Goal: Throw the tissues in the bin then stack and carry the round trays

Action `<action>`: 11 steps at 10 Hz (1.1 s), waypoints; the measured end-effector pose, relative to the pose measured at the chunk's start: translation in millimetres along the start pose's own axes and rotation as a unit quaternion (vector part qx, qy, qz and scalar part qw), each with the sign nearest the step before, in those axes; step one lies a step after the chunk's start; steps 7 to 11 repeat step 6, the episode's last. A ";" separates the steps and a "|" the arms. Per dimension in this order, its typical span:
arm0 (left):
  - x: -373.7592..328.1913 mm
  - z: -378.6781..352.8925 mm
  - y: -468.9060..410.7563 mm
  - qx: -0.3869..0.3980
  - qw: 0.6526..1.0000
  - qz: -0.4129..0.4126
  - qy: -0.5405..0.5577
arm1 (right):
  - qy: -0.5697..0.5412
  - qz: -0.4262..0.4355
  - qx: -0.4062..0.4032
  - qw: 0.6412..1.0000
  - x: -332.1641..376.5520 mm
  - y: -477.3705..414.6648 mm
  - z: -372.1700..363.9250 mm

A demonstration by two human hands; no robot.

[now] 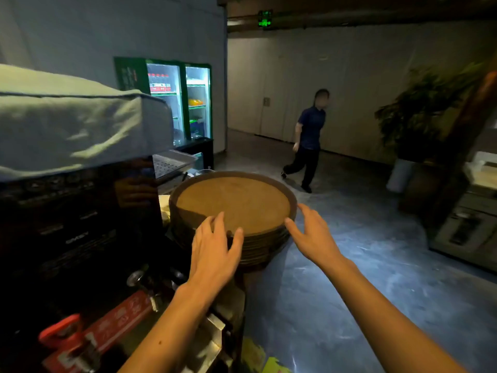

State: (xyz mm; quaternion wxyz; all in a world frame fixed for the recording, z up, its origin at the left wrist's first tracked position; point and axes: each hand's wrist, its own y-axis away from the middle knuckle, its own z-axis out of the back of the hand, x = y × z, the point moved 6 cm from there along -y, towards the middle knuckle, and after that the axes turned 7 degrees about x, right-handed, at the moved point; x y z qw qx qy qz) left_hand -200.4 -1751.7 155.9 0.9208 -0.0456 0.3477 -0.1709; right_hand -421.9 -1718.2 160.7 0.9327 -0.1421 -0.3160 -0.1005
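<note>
A stack of several round brown trays (236,200) rests on a counter edge in the middle of the head view. The top tray has a dark raised rim and a bare tan inside. My left hand (215,246) is open, fingers spread, its fingertips at the near rim of the top tray. My right hand (312,232) is open too, fingers apart, close beside the stack's right rim. Whether either hand touches the stack is unclear. No tissues or bin are in view.
A dark machine (75,232) under a pale cloth (67,122) stands at left, a perforated metal tray (172,162) behind it. A lit drinks fridge (183,100) is at the back. A person (306,141) walks across the grey floor (349,265). A potted plant (419,117) is right.
</note>
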 end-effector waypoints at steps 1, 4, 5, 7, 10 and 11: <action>-10.5 17.9 27.0 0.011 0.999 -0.040 0.025 | 0.018 -0.008 -0.016 1.000 24.8 45.7 9.7; -69.5 89.5 129.2 -0.001 0.983 -0.184 0.023 | 0.084 0.029 -0.110 0.990 114.4 185.1 66.7; -72.3 111.4 165.4 -0.028 0.975 -0.222 0.012 | 0.098 0.057 -0.141 0.984 138.4 224.9 73.0; -77.2 141.7 207.2 -0.070 0.960 -0.268 -0.033 | 0.114 0.088 -0.165 0.976 169.5 275.7 77.8; -77.2 141.7 207.2 -0.070 0.960 -0.268 -0.033 | 0.114 0.088 -0.165 0.976 169.5 275.7 77.8; -77.2 141.7 207.2 -0.070 0.960 -0.268 -0.033 | 0.114 0.088 -0.165 0.976 169.5 275.7 77.8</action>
